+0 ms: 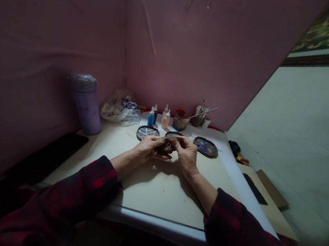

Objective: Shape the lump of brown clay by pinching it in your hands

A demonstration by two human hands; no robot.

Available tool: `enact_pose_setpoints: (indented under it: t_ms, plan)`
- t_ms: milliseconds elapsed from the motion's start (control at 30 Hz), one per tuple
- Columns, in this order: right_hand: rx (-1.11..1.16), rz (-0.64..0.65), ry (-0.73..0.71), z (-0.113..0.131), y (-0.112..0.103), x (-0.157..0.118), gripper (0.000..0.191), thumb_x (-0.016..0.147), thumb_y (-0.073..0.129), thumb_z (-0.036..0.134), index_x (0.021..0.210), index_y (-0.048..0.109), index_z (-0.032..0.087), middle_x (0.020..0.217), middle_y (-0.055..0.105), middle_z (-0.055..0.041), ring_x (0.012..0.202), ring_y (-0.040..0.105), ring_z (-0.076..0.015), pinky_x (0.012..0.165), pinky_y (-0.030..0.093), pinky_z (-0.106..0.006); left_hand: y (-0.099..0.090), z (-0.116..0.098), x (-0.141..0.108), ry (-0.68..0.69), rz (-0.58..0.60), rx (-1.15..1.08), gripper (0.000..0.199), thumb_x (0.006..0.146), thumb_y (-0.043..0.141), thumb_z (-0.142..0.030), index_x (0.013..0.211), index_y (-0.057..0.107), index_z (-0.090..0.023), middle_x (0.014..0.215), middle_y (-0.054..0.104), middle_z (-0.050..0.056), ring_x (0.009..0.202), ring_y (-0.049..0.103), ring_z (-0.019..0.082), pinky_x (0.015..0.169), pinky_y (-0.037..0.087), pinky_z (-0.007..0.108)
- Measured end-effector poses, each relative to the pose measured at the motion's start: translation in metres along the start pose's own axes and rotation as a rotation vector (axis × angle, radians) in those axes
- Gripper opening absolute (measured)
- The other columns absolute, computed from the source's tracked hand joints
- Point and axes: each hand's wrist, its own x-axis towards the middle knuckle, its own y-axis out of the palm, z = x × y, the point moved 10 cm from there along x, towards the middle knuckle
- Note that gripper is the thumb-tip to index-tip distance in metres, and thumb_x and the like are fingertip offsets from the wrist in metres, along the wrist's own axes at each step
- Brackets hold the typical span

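Note:
A lump of dark brown clay (165, 148) is held up between both hands, above the middle of the table. My left hand (150, 146) is closed around its left side, thumb on top and fingers beneath. On the other side my right hand (187, 153) pinches the upper right edge of the clay with thumb and fingers. Just behind the hands lies a brown-rimmed round piece with a bluish inside (175, 134), partly hidden. Two similar pieces flank it: a left one with pale lines (148, 133) and a right one with blue patches (206, 147).
Small paint bottles, one blue (151, 117) and one peach (166, 121) among them, stand at the back. Beside them are a cup of murky water (180, 121) with a brush across it and a brush holder (198, 118). A purple tumbler (86, 107) and plastic bag (120, 108) occupy the left.

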Motion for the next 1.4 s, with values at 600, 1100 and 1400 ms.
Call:
enact_pose_setpoints:
  t_ms: [600,1100,1400]
  plan:
    - [-0.044,0.093,-0.005,-0.004,0.010,0.001,0.033,0.076,0.069,0.050,0.085,0.070,0.018,0.080,0.069,-0.0033,0.075,0.062,-0.0173,0.073,0.050,-0.031,-0.002,-0.016,0.000,0.115,-0.073,0.214,0.058,0.056,0.086,-0.052,0.091,0.068,-0.009,0.071,0.066,0.005,0.056,0.065,0.015,0.056,0.057,0.028]
    - [-0.019,0.069,0.032,-0.005,0.011,0.002,0.032,0.073,0.073,0.045,0.085,0.068,0.016,0.072,0.067,-0.0020,0.058,0.055,-0.0129,0.051,0.047,-0.026,-0.012,-0.033,-0.003,0.279,-0.183,0.207,0.050,0.053,0.087,-0.047,0.079,0.070,-0.007,0.064,0.064,0.003,0.053,0.056,0.010,0.052,0.047,0.023]
    - [-0.095,0.040,-0.004,-0.001,0.005,0.004,0.029,0.077,0.070,0.043,0.090,0.070,0.017,0.084,0.072,-0.0051,0.072,0.063,-0.0167,0.066,0.051,-0.029,-0.008,-0.020,0.002,0.194,-0.139,0.160,0.056,0.055,0.087,-0.048,0.088,0.065,-0.009,0.071,0.064,0.002,0.061,0.061,0.012,0.062,0.052,0.026]
